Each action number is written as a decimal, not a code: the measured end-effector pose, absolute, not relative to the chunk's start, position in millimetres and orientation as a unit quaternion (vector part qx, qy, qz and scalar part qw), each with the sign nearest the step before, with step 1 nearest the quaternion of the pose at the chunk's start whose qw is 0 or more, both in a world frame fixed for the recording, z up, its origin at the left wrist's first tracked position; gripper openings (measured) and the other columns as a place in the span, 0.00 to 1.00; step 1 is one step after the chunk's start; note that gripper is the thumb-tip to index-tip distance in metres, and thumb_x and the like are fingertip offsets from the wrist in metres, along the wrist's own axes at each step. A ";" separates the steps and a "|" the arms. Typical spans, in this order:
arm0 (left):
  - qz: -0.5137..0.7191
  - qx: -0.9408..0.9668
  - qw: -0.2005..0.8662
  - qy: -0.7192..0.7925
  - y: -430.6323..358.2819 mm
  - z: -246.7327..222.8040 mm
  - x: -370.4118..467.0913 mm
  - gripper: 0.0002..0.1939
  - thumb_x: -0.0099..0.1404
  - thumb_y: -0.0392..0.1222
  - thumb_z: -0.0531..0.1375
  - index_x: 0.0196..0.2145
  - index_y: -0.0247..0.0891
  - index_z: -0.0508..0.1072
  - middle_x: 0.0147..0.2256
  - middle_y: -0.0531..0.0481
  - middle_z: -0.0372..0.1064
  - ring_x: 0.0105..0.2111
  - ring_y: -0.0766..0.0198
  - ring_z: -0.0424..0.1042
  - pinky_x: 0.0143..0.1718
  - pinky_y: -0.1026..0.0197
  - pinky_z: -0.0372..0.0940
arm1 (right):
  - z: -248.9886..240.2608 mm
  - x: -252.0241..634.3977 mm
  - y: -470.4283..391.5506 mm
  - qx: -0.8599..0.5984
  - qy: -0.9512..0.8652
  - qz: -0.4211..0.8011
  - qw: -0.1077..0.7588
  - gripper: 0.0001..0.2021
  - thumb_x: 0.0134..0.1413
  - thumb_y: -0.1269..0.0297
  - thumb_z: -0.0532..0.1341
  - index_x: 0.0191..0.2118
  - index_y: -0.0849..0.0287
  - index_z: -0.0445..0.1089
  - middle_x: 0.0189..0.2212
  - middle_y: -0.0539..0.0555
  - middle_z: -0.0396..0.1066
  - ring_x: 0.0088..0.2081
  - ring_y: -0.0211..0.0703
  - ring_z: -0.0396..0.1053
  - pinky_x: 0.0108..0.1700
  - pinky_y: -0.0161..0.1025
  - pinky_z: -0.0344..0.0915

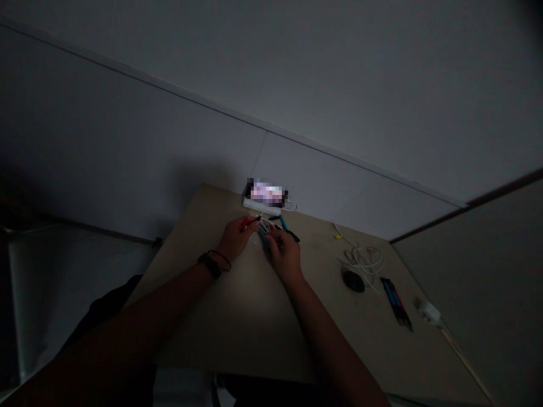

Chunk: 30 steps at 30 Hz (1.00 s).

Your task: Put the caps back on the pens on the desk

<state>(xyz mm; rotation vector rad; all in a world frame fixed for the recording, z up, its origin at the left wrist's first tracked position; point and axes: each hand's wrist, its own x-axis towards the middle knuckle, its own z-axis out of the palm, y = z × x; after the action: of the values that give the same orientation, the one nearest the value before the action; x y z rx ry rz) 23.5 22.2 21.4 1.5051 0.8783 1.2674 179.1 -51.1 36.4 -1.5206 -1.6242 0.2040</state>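
Observation:
Near the back edge of the table, my left hand (236, 237) is closed around a red-and-black pen-like piece (245, 223), its dark end pointing right. Fingers curled, my right hand (286, 251) pinches a blue pen-like piece (263, 238) just across from it. Between the hands lies a small cluster of white, red and dark slim parts (266, 225); dim light blurs their details. A blue-and-black pen (289, 228) rests behind my right hand. Beyond both hands, a phone with a lit, pixelated screen (267, 193) leans on a white block (261, 208).
To the right on the table (229, 316) are a black computer mouse (353, 280), a coiled white cable (367, 259) and a row of blue, red and black pens (396, 303). A white plug (428, 312) with its cord sits by the right edge. Walls border the back and right.

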 end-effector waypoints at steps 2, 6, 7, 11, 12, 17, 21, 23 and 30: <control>0.512 0.622 0.471 0.358 21.7 22.2 24.0 0.13 0.66 0.48 0.60 0.38 0.37 0.80 0.32 0.51 0.78 0.34 0.62 0.75 0.41 0.60 0.69 | 38.2 175.4 -54.0 -0.604 -0.620 0.130 0.484 0.11 0.61 0.56 0.61 0.42 0.58 0.75 0.35 0.56 0.77 0.33 0.46 0.73 0.37 0.41 0.69; 0.497 0.646 0.456 0.358 18.4 23.8 25.3 0.11 0.65 0.46 0.61 0.40 0.38 0.80 0.34 0.50 0.79 0.36 0.61 0.75 0.41 0.60 0.69 | 38.9 164.7 -57.6 -0.574 -0.593 0.208 0.524 0.15 0.57 0.57 0.65 0.49 0.56 0.75 0.32 0.53 0.77 0.31 0.42 0.72 0.36 0.40 0.70; 0.492 0.655 0.452 0.355 17.3 24.0 25.5 0.11 0.65 0.45 0.62 0.40 0.38 0.79 0.35 0.49 0.79 0.37 0.61 0.76 0.41 0.60 0.69 | 39.2 161.4 -58.0 -0.567 -0.588 0.228 0.530 0.17 0.57 0.57 0.66 0.50 0.56 0.75 0.31 0.52 0.76 0.29 0.41 0.72 0.34 0.39 0.70; 0.470 0.691 0.435 0.335 13.7 23.8 25.2 0.07 0.63 0.40 0.62 0.37 0.37 0.78 0.34 0.50 0.78 0.35 0.62 0.74 0.38 0.61 0.68 | 42.6 148.6 -58.3 -0.529 -0.558 0.318 0.555 0.21 0.55 0.56 0.67 0.54 0.56 0.73 0.27 0.49 0.74 0.22 0.36 0.68 0.26 0.35 0.67; 0.468 0.699 0.429 0.329 13.1 23.8 24.9 0.07 0.62 0.38 0.61 0.37 0.37 0.78 0.33 0.51 0.77 0.33 0.62 0.74 0.37 0.61 0.68 | 44.0 146.2 -58.3 -0.521 -0.550 0.336 0.560 0.22 0.55 0.56 0.67 0.54 0.56 0.73 0.27 0.49 0.74 0.21 0.35 0.67 0.25 0.35 0.66; 0.464 0.734 0.396 0.298 8.7 25.9 24.2 0.11 0.58 0.31 0.60 0.39 0.37 0.78 0.36 0.49 0.77 0.37 0.61 0.74 0.41 0.60 0.68 | 52.3 142.0 -61.2 -0.534 -0.534 0.347 0.557 0.18 0.54 0.54 0.67 0.48 0.58 0.77 0.23 0.48 0.72 0.21 0.36 0.68 0.26 0.35 0.68; 0.461 0.750 0.391 0.269 2.4 27.6 26.9 0.12 0.60 0.33 0.61 0.42 0.38 0.78 0.39 0.47 0.77 0.40 0.58 0.75 0.43 0.58 0.69 | 57.1 142.0 -68.4 -0.572 -0.560 0.275 0.533 0.13 0.54 0.55 0.67 0.40 0.59 0.78 0.21 0.48 0.72 0.23 0.38 0.70 0.28 0.35 0.69; 0.461 0.754 0.389 0.259 -0.4 27.8 28.0 0.11 0.62 0.35 0.62 0.43 0.38 0.78 0.40 0.46 0.77 0.41 0.58 0.75 0.44 0.57 0.69 | 58.1 141.3 -71.5 -0.585 -0.573 0.242 0.520 0.11 0.55 0.56 0.66 0.38 0.59 0.78 0.21 0.48 0.72 0.24 0.39 0.70 0.29 0.35 0.68; 0.463 0.724 0.416 0.297 1.1 24.8 29.2 0.14 0.60 0.31 0.60 0.43 0.39 0.79 0.41 0.46 0.79 0.40 0.58 0.76 0.45 0.57 0.70 | 64.6 142.0 -75.2 -0.566 -0.556 0.245 0.558 0.11 0.57 0.55 0.66 0.39 0.57 0.76 0.28 0.52 0.75 0.27 0.41 0.72 0.31 0.38 0.69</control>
<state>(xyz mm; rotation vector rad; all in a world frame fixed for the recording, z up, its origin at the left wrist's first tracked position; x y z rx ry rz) 29.2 1.1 24.8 1.8175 0.7467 1.1632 142.0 -75.2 64.6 -1.3358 -1.3108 0.5770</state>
